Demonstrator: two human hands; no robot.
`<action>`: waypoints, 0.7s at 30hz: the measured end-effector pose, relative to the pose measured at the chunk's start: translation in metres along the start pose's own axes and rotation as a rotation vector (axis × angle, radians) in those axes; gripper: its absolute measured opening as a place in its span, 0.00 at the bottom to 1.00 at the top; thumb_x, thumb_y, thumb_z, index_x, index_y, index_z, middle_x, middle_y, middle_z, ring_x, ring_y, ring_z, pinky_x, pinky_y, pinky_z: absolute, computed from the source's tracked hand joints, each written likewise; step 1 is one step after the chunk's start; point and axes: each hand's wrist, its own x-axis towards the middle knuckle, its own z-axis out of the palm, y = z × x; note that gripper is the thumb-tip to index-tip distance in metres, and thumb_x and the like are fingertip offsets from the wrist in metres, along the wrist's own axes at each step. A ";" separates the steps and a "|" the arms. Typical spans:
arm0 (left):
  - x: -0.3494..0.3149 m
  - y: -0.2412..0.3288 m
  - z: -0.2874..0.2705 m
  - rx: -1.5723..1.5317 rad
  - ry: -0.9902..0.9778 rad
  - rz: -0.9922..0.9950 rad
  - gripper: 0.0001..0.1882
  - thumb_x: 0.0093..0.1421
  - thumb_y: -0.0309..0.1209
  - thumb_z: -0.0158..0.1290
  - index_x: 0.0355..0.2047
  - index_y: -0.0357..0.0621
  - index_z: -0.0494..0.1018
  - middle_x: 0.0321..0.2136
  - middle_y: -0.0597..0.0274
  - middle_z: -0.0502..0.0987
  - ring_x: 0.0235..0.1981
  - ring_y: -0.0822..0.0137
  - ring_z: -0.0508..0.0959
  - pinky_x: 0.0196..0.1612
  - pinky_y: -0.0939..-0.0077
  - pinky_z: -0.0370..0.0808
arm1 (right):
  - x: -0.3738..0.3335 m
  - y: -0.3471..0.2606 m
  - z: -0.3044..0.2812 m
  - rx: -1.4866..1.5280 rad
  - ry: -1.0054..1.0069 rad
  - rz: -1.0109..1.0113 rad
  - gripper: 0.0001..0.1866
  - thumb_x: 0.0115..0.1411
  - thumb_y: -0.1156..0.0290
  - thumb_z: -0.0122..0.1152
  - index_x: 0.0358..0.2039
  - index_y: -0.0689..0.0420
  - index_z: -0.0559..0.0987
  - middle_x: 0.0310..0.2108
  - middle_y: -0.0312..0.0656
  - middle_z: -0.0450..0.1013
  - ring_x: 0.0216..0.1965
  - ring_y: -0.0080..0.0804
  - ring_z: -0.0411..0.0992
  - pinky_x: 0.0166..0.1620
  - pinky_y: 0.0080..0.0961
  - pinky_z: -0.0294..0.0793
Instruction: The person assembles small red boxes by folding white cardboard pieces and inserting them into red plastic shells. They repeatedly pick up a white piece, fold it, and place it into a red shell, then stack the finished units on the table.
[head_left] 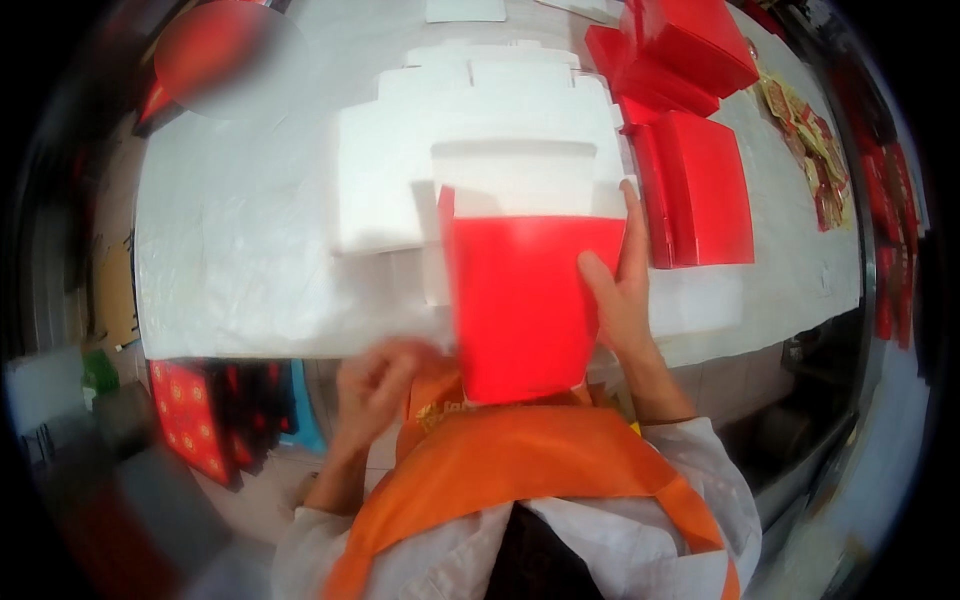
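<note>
A red cardboard box (525, 300) with a white inner side stands upright at the front edge of the table, a white flap (515, 165) raised at its top. My right hand (622, 295) grips its right side, the thumb on the red face and the fingers along the edge. Left of the box, low and apart from it, my left hand (375, 390) is blurred by motion. Its fingers look bent, but whether anything is in them does not show. Behind the box lie flat white cardboard blanks (385, 180), partly covered by it.
Finished-looking red boxes (705, 190) stand at the right on the white-covered table (230, 250), more stacked behind them. Several small gold-and-red packets (810, 140) lie at the far right. A round red object (215, 55) is at the far left. Below the table's left edge stands a patterned red box (190, 415).
</note>
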 end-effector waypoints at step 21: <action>0.082 -0.008 0.071 -0.385 0.437 0.670 0.13 0.50 0.17 0.49 0.34 0.40 0.60 0.35 0.56 0.69 0.41 0.68 0.69 0.45 0.74 0.66 | -0.012 0.037 0.013 0.279 0.109 -0.043 0.03 0.58 0.79 0.40 0.34 0.60 0.62 0.37 0.48 0.70 0.37 0.29 0.68 0.43 0.25 0.67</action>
